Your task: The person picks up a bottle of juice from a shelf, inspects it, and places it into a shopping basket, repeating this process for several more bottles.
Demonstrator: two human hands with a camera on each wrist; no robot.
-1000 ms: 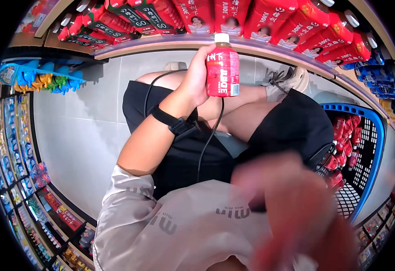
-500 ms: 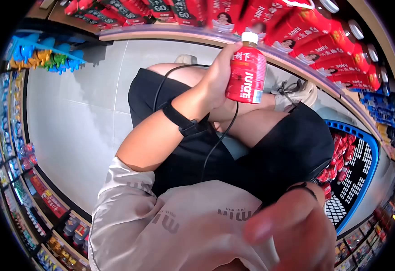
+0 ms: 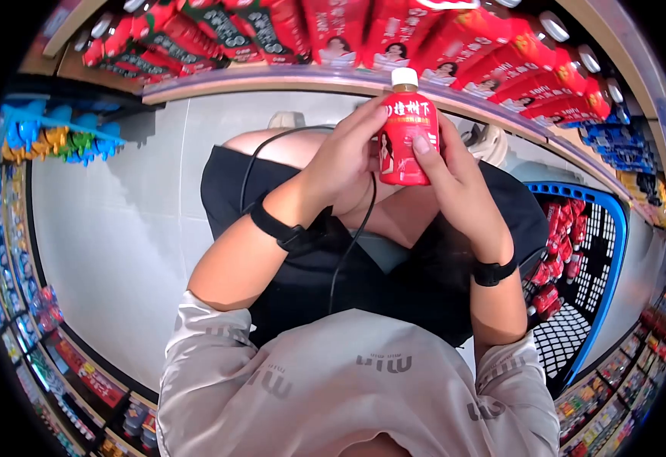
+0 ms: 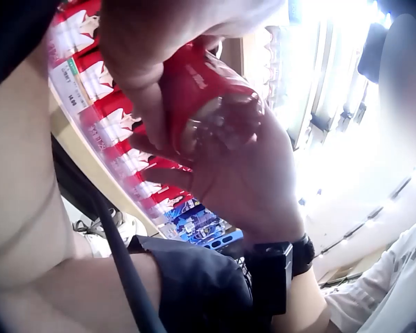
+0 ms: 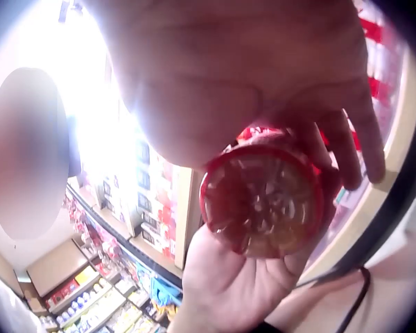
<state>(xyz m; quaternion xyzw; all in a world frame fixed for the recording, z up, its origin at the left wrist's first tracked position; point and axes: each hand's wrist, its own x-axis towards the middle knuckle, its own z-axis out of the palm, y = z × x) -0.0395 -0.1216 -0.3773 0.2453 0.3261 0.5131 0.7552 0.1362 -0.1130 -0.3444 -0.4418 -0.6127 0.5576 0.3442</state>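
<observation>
A red juice bottle [image 3: 403, 126] with a white cap stands upright between my two hands, in front of the shelf. My left hand [image 3: 341, 156] grips it from the left, fingers at the label's edge. From the right, my right hand [image 3: 461, 186] holds it, thumb across the front and the other fingers partly hidden behind. The left wrist view shows the bottle's red side [image 4: 201, 90] and clear base from below. In the right wrist view, its ridged round base [image 5: 263, 201] faces the camera, with both palms around it.
Red bottles [image 3: 337, 38] line the shelf ahead. A blue-rimmed basket [image 3: 615, 251] holding several red bottles stands at the right, beside crossed legs in black shorts. Blue rack [image 3: 59, 122] with colourful items hangs at the left. A black cable [image 3: 348, 251] crosses the lap.
The right hand has come up from near the chest to hold the bottle alongside the left. The bottle has turned, so its label front with a portrait now faces the head camera.
</observation>
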